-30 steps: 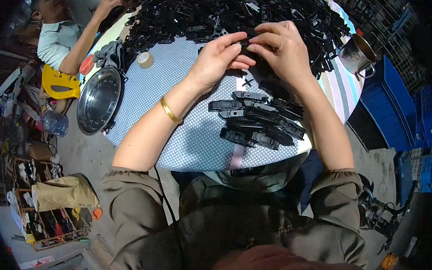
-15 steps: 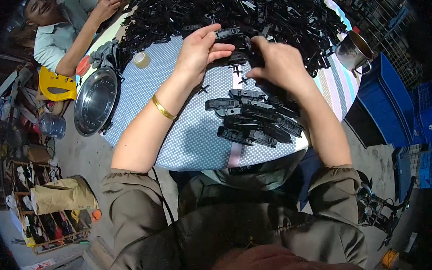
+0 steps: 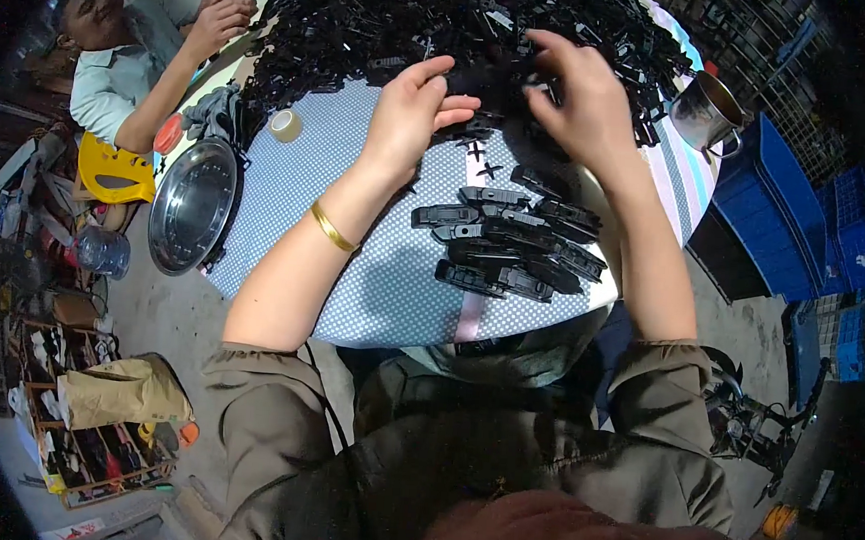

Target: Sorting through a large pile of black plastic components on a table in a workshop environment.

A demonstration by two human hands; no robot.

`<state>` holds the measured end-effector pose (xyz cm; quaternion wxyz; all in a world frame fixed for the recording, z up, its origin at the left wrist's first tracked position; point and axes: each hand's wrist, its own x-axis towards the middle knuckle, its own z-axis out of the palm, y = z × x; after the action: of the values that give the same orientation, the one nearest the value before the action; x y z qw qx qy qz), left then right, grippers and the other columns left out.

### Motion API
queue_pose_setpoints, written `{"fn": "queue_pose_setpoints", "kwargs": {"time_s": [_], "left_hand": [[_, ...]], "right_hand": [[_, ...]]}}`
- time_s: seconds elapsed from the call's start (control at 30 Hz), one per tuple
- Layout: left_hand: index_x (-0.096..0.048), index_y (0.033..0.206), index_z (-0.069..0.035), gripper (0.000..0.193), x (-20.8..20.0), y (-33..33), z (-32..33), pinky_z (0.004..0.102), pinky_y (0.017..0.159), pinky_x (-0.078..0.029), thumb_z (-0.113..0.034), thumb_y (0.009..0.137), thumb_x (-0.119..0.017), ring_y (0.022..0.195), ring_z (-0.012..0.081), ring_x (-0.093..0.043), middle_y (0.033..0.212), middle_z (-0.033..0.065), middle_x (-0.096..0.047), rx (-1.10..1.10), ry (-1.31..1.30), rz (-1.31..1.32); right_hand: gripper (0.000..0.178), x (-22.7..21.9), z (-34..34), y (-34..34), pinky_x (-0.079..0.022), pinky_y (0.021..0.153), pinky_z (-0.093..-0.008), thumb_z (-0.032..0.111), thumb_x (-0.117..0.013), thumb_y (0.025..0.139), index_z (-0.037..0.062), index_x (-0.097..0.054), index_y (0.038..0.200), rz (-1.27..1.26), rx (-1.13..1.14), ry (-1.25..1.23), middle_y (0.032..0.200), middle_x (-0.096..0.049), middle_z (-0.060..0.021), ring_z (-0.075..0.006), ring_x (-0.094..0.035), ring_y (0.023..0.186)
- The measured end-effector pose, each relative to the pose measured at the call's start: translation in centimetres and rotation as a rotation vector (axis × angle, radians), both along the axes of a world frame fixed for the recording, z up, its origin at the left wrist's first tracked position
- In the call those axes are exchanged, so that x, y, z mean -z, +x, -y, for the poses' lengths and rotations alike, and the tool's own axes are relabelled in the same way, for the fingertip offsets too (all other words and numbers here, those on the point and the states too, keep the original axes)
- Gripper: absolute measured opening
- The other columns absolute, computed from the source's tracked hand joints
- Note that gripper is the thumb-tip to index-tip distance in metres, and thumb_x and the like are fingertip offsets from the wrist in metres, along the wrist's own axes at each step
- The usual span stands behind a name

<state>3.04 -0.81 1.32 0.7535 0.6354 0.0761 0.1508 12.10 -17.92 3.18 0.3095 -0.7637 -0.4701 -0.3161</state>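
Black parts (image 3: 502,249), long axes mostly sideways, some right ends nearer

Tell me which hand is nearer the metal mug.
Right: the right hand is left of the metal mug, apart from it; the left hand is farther left, beyond the right hand.

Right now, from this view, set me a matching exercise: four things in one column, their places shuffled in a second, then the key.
Column one
1. Metal mug
2. Roll of tape
3. Big heap of black parts
4. Smaller group of black parts

Column two
A. Close to the near edge of the table
B. By the table's right edge
C. Spread across the table's far side
D. To the left of the left hand

Right pairs: 1-B, 2-D, 3-C, 4-A
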Motion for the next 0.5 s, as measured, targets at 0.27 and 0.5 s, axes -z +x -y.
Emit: {"fn": "queue_pose_setpoints", "kwargs": {"time_s": [0.27, 0.5], "left_hand": [[-0.038, 0.123, 0.008, 0.035, 0.6, -0.5, 1.2, 0.0268, 0.079, -0.052, -0.007, 0.092, -0.038, 0.089, 0.0190, -0.060, 0.107, 0.0167, -0.053, 0.043, 0.060, 0.071], [-0.039, 0.123, 0.007, 0.035, 0.7, -0.7, 1.2, 0.0264, 0.078, -0.051, -0.007, 0.091, -0.039, 0.089, 0.0176, -0.059, 0.109, 0.0167, -0.053, 0.058, 0.128, 0.057]], "right_hand": [[0.062, 1.7, -1.9, -1.1, -0.050, 0.071, -0.0318, 0.004, -0.068, 0.066, 0.0110, -0.045, 0.124, -0.077, -0.302, 0.042, 0.095, -0.062, -0.0084, -0.0218, -0.060, 0.084], [0.065, 1.2, -1.6, -1.2, -0.042, 0.078, -0.0330, 0.002, -0.069, 0.064, 0.0110, -0.046, 0.124, 0.086, -0.261, -0.048, 0.094, -0.063, -0.0037, -0.0202, -0.059, 0.084]]}}
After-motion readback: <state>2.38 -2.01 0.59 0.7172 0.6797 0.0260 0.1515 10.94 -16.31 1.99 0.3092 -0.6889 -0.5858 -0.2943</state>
